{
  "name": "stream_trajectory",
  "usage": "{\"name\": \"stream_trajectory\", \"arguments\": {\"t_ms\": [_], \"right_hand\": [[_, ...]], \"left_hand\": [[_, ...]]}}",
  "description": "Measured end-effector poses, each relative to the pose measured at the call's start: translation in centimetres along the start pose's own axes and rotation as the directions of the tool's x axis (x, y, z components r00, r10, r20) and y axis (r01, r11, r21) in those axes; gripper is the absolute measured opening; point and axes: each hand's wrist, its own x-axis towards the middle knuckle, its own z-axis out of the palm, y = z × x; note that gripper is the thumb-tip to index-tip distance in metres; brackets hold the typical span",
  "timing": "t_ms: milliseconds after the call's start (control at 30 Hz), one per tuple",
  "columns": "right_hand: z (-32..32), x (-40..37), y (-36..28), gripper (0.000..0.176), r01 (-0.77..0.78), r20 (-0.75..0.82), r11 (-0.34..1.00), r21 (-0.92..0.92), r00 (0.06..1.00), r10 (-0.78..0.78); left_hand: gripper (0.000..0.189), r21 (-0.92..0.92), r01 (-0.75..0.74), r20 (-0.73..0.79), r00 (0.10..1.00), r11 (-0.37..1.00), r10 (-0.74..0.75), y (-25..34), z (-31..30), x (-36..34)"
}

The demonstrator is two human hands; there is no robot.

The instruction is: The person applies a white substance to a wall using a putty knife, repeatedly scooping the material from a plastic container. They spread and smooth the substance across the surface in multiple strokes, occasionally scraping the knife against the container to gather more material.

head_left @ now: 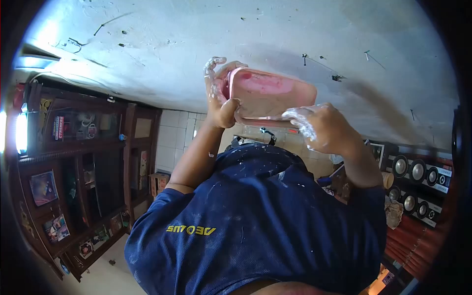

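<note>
My left hand, smeared with white paste, grips a pink plastic tub by its left end. The thumb presses near the front corner, and a finger stands curled out to the side. Pale residue coats the inside of the tub, which is tilted towards me. At its near right edge is my right hand, closed, with thick white paste over its fingers. It holds a thin, flat scraper-like blade lying along the near rim; the grip is hidden by the fingers.
A pale wall with nails and wire ends sticking out spans the top. At left stands a dark wooden cabinet with glass panes and pictures. Speakers stand at right, near a red cloth. White tiles show behind my left arm.
</note>
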Motion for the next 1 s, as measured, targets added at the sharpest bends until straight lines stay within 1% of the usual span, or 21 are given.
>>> {"name": "stream_trajectory", "arguments": {"t_ms": [33, 100, 133, 167, 233, 267, 300, 367, 433, 500, 533, 567, 633, 667, 700, 767, 800, 833, 900, 933, 1000], "right_hand": [[0.2, 0.0, 0.1, 0.038, -0.001, -0.004, 1.0, 0.0, 1.0, 0.001], [0.3, 0.2, 0.6, 0.039, -0.066, 0.076, 0.996, -0.051, 0.995, 0.07], [-0.1, 0.0, 0.8, 0.038, -0.119, 0.053, 0.991, -0.066, 0.991, 0.122], [-0.8, -0.3, 0.8, 0.038, -0.117, 0.052, 0.991, -0.062, 0.991, 0.12], [-2.6, -0.9, 0.6, 0.038, -0.196, -0.067, 0.98, 0.029, 0.978, 0.198], [-2.8, -1.3, 0.8, 0.038, -0.203, -0.029, 0.978, 0.055, 0.978, 0.205], [-2.5, -1.2, 0.7, 0.038, -0.2, -0.026, 0.978, 0.058, 0.979, 0.202], [-1.5, -1.0, 0.6, 0.039, 0.021, -0.03, 0.998, 0.053, 0.999, -0.02], [-0.5, -1.2, 1.2, 0.037, -0.014, 0.0, 1.0, 0.009, 1.0, 0.014], [-0.3, -1.0, 1.7, 0.037, -0.138, 0.08, 0.984, -0.116, 0.986, 0.148], [-0.9, -0.9, 1.7, 0.036, -0.102, -0.003, 0.993, -0.051, 0.995, 0.102], [-1.7, -1.2, 1.5, 0.036, -0.099, -0.002, 0.994, -0.048, 0.995, 0.099], [-3.3, -2.0, 1.4, 0.037, -0.147, -0.088, 0.989, 0.006, 0.985, 0.147], [-3.5, -2.4, 1.5, 0.038, -0.179, -0.023, 0.984, -0.004, 0.984, 0.179], [-3.1, -2.5, 1.6, 0.038, -0.179, -0.022, 0.984, -0.002, 0.984, 0.179], [-1.5, -2.3, 1.8, 0.036, -0.059, -0.026, 0.998, -0.022, 0.998, 0.058], [-1.0, -2.3, 2.0, 0.034, -0.046, -0.063, 0.992, -0.118, 0.997, 0.038], [-1.3, -2.5, 2.4, 0.034, -0.05, -0.066, 0.992, -0.12, 0.997, 0.043], [-2.4, -2.9, 3.4, 0.035, -0.146, -0.079, 0.989, -0.008, 0.986, 0.145], [-3.5, -3.3, 3.5, 0.042, -0.25, -0.068, 0.968, -0.01, 0.966, 0.249], [-4.6, -3.4, 3.0, 0.04, -0.262, -0.095, 0.964, -0.046, 0.962, 0.257]], "left_hand": [[0.079, 0.01, -0.022, 0.017, 1.0, 1.0, 0.022, -0.2, 0.2, 0.0], [0.08, 0.054, -0.007, 0.04, 0.999, 0.999, 0.005, -0.7, -0.1, -0.1], [0.08, 0.035, 0.005, 0.017, 1.0, 0.999, -0.005, -0.8, 0.0, -0.2], [0.08, 0.018, 0.018, -0.007, 1.0, 1.0, -0.018, -0.8, 0.2, -0.3], [0.081, 0.003, 0.05, -0.051, 0.997, 0.999, -0.05, -0.5, 0.6, -0.4], [0.081, 0.001, 0.045, -0.047, 0.998, 0.999, -0.045, -0.5, 0.7, -0.3], [0.081, -0.001, 0.041, -0.042, 0.998, 0.999, -0.041, -0.2, 0.9, -0.3], [0.083, -0.001, 0.036, -0.036, 0.999, 0.999, -0.036, -0.3, 1.5, -0.1], [0.083, 0.025, 0.01, 0.005, 1.0, 1.0, -0.01, -0.7, 2.0, 0.0], [0.082, 0.016, 0.042, -0.02, 0.999, 0.999, -0.041, -0.9, 2.6, -0.2], [0.081, 0.011, 0.04, -0.017, 0.999, 0.999, -0.039, -1.2, 2.4, -0.3], [0.081, 0.007, 0.038, -0.017, 0.999, 0.999, -0.037, -1.2, 2.4, -0.3], [0.081, 0.019, 0.053, -0.03, 0.998, 0.998, -0.052, -1.1, 2.4, -0.3], [0.081, 0.014, 0.046, -0.029, 0.999, 0.999, -0.045, -1.2, 2.5, -0.3], [0.081, 0.009, 0.038, -0.026, 0.999, 0.999, -0.038, -1.3, 2.6, -0.2], [0.081, 0.03, 0.026, -0.005, 1.0, 0.999, -0.026, -1.6, 2.9, -0.1], [0.081, 0.05, 0.012, 0.014, 1.0, 0.999, -0.013, -1.7, 3.1, 0.0], [0.081, 0.07, -0.002, 0.032, 0.999, 0.998, 0.0, -1.9, 3.3, 0.1], [0.081, 0.052, 0.025, 0.002, 1.0, 0.998, -0.025, -2.0, 3.6, -0.1], [0.081, 0.036, 0.052, -0.031, 0.998, 0.998, -0.051, -2.1, 3.7, -0.2], [0.08, 0.026, 0.066, -0.038, 0.997, 0.997, -0.065, -2.1, 3.7, -0.4]]}}
